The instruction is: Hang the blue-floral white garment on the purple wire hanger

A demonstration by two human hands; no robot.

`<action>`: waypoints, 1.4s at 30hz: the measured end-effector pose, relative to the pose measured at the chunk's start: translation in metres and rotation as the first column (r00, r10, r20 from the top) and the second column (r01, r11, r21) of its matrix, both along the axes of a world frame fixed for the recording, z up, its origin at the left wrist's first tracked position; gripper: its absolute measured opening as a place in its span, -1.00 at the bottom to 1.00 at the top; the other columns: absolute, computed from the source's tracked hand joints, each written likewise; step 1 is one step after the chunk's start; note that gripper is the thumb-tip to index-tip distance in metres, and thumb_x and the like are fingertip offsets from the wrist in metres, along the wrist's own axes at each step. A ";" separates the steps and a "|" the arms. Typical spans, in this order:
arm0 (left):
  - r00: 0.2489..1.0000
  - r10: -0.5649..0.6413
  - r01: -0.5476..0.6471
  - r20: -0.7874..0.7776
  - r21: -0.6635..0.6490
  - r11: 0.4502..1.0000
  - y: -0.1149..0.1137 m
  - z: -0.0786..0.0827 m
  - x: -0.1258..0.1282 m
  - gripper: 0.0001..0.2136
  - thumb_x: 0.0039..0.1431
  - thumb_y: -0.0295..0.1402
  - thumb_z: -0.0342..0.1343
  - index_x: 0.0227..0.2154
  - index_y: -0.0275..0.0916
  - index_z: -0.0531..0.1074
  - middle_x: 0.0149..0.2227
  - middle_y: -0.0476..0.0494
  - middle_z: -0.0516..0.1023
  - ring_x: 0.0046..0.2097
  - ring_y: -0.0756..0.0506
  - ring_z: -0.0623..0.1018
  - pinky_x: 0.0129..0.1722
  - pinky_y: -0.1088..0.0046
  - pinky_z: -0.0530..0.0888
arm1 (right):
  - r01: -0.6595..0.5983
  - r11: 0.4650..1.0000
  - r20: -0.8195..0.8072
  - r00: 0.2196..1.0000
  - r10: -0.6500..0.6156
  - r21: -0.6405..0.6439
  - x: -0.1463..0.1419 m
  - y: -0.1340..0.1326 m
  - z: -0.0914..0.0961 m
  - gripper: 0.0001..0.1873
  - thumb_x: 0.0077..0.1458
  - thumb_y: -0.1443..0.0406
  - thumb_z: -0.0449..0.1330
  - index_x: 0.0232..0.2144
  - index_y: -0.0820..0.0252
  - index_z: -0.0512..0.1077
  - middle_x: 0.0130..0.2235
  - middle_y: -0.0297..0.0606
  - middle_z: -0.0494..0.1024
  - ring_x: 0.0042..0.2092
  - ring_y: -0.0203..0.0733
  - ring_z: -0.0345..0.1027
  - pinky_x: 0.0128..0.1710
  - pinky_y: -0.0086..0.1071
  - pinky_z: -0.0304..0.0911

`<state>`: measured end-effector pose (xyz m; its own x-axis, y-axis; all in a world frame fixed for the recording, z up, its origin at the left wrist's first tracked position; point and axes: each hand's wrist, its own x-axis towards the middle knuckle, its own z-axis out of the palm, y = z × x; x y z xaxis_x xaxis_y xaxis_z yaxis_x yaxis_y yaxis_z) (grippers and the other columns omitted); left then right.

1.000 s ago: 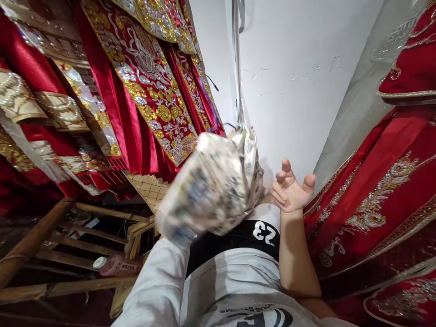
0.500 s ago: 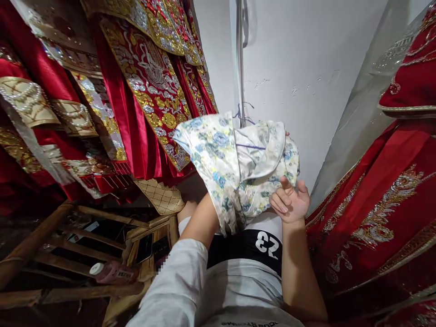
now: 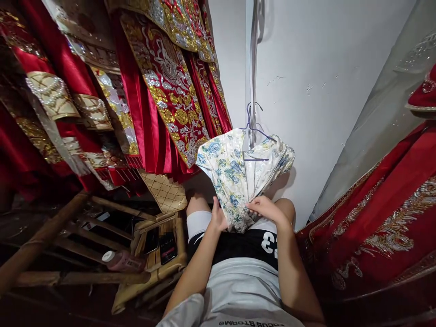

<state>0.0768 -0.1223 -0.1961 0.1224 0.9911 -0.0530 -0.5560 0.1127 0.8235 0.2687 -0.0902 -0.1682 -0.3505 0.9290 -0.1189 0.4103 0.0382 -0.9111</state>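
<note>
A white top with blue and green flowers (image 3: 226,170) hangs by its shoulders on a purple wire hanger (image 3: 249,122), its wrap neckline showing the pale inside. At the lower left side of the top, my left hand (image 3: 220,218) cups the cloth, thumb up and fingers partly hidden behind it. My right hand (image 3: 265,209) pinches the front edge near the waist, where the two sides cross. The gathered bottom of the top lies just above my lap.
Red embroidered garments (image 3: 166,86) hang at the left, and another red garment (image 3: 391,218) at the right. A bamboo chair (image 3: 163,272) on the left holds a phone (image 3: 167,249) and a pink bottle (image 3: 124,262). Behind the hanger, a metal pole (image 3: 252,59) runs along the white wall (image 3: 323,54).
My left arm has come out from inside the top to its lower left side. My right hand has moved left and closed on the front edge. The hanger now shows at the neckline.
</note>
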 end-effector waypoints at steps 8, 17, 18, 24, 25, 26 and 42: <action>0.967 0.211 -0.200 -0.140 0.088 0.976 0.004 -0.036 0.026 -0.55 -0.19 -0.08 0.46 -0.20 -0.16 0.61 -0.13 -0.23 0.68 0.05 -0.31 0.61 0.17 0.17 0.45 | -0.048 0.999 -0.102 0.994 0.047 -0.012 0.002 0.008 -0.007 -0.74 0.05 0.18 0.25 -0.56 0.23 0.51 -0.57 -0.29 0.49 -0.51 -0.29 0.28 -0.54 -0.46 0.15; 0.778 0.586 -0.569 -0.227 0.140 0.810 0.023 -0.052 -0.001 -0.67 -0.04 -0.13 0.36 -0.24 -0.19 0.57 -0.02 -0.20 0.65 0.21 -0.28 0.50 0.25 0.23 0.35 | 0.132 0.991 -0.258 0.959 -0.120 0.031 0.004 0.014 -0.004 -0.73 -0.02 0.18 0.21 -0.65 0.20 0.44 -0.61 -0.29 0.43 -0.54 -0.32 0.20 -0.56 -0.46 0.08; 0.798 0.565 -0.551 -0.209 0.126 0.825 0.023 -0.052 -0.003 -0.64 -0.07 -0.12 0.38 -0.23 -0.20 0.57 -0.01 -0.21 0.64 0.22 -0.29 0.49 0.25 0.22 0.35 | 0.143 0.989 -0.272 0.954 -0.128 0.036 0.003 0.014 -0.005 -0.73 -0.02 0.16 0.21 -0.62 0.20 0.44 -0.60 -0.30 0.43 -0.54 -0.33 0.19 -0.56 -0.46 0.07; 0.939 0.303 -0.285 -0.162 0.121 0.951 0.020 -0.057 0.013 -0.45 -0.18 -0.05 0.45 -0.17 -0.35 0.60 -0.09 -0.34 0.67 0.04 -0.35 0.59 0.17 0.09 0.40 | 0.142 0.990 -0.215 0.967 -0.135 0.018 -0.009 0.015 -0.027 -0.68 -0.11 0.06 0.32 -0.52 0.18 0.42 -0.53 -0.28 0.51 -0.55 -0.32 0.22 -0.56 -0.44 0.07; 0.949 0.270 -0.252 -0.163 0.122 0.960 0.019 -0.058 0.016 -0.44 -0.18 -0.04 0.45 -0.17 -0.35 0.61 -0.10 -0.34 0.67 0.02 -0.34 0.60 0.16 0.08 0.40 | 0.152 0.988 -0.225 0.964 -0.141 0.032 -0.010 0.016 -0.031 -0.66 -0.13 0.05 0.33 -0.54 0.17 0.39 -0.54 -0.28 0.51 -0.54 -0.31 0.24 -0.54 -0.43 0.09; 0.954 0.252 -0.234 -0.164 0.122 0.964 0.019 -0.058 0.018 -0.45 -0.17 -0.04 0.45 -0.17 -0.35 0.61 -0.10 -0.34 0.67 0.01 -0.33 0.61 0.16 0.09 0.40 | 0.161 0.985 -0.243 0.959 -0.142 0.057 -0.009 0.016 -0.034 -0.65 -0.14 0.04 0.34 -0.56 0.17 0.38 -0.55 -0.28 0.51 -0.53 -0.29 0.26 -0.52 -0.42 0.11; 0.318 0.838 -0.543 -0.444 0.639 0.545 0.017 -0.062 -0.003 -0.67 0.21 -0.37 0.12 0.04 -0.19 0.35 0.13 -0.31 0.40 0.20 -0.23 0.37 0.20 0.14 0.31 | 0.405 0.870 -0.397 0.875 -0.278 0.283 -0.019 0.013 -0.042 -0.64 -0.05 0.01 0.30 -0.57 0.16 0.43 -0.56 -0.27 0.47 -0.50 -0.21 0.27 -0.46 -0.35 0.14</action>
<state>0.0742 -0.1056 -0.2584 -0.5408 0.6405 0.5453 0.4020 -0.3726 0.8364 0.2492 -0.0773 -0.2102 0.0379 0.9538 0.2982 0.1317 0.2910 -0.9476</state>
